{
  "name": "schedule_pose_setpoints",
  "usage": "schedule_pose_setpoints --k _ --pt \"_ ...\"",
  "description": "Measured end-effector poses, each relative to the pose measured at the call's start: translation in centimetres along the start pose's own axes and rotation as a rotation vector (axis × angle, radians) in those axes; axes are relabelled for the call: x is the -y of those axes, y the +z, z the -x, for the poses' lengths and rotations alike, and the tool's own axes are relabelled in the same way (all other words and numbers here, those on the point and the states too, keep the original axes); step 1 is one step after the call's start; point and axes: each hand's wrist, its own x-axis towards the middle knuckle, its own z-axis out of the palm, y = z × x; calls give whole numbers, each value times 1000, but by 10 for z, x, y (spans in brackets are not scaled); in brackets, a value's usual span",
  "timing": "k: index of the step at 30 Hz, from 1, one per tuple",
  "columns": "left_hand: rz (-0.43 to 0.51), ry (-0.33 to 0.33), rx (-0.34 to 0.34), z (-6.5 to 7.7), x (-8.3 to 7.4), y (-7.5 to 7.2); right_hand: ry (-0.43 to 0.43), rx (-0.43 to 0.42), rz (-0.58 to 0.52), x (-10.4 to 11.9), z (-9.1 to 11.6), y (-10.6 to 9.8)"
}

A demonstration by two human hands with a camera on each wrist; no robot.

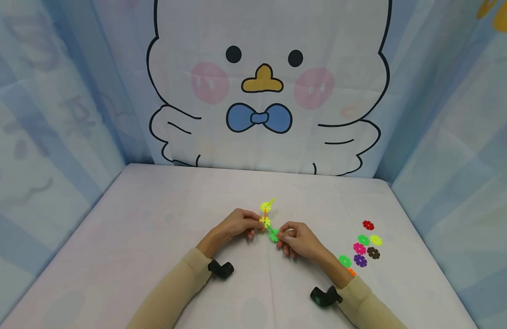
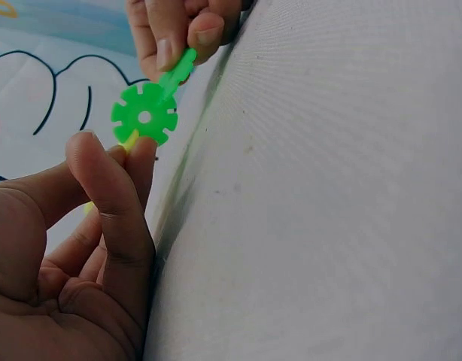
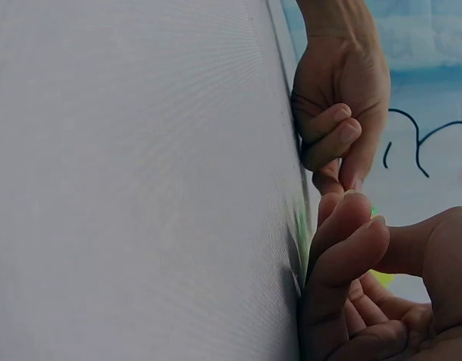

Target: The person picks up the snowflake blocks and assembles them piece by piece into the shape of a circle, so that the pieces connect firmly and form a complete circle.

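Slotted plastic discs are joined edge to edge in a small chain above the table. My left hand (image 1: 237, 224) pinches a yellow disc (image 1: 264, 222) between thumb and finger. Above it, a thin orange piece, seen edge-on, links to an upper yellow disc (image 1: 265, 207) with another yellow piece at its tip. In the left wrist view, a green disc (image 2: 144, 113) faces the camera, slotted to a second green disc (image 2: 180, 74) seen edge-on. My right hand (image 1: 298, 238) pinches that second green disc. In the right wrist view, fingers hide most of the chain.
Loose slotted discs lie at the right of the table (image 1: 154, 219): a red disc (image 1: 368, 225), a yellow disc (image 1: 376, 240), a brown disc (image 1: 373, 253), a purple disc (image 1: 360, 261) and several others, some beside the right forearm. Printed curtains (image 1: 261, 146) stand behind and at both sides.
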Motion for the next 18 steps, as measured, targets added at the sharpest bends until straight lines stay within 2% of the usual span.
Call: schedule_pose_setpoints --k 5,12,18 --pt "-11 13 3 0 1 -1 -2 3 3 1 0 0" --pt "-105 41 61 2 0 0 -30 7 -4 3 -1 0" --pt "-96 31 99 2 1 0 -34 10 -11 5 -5 4"
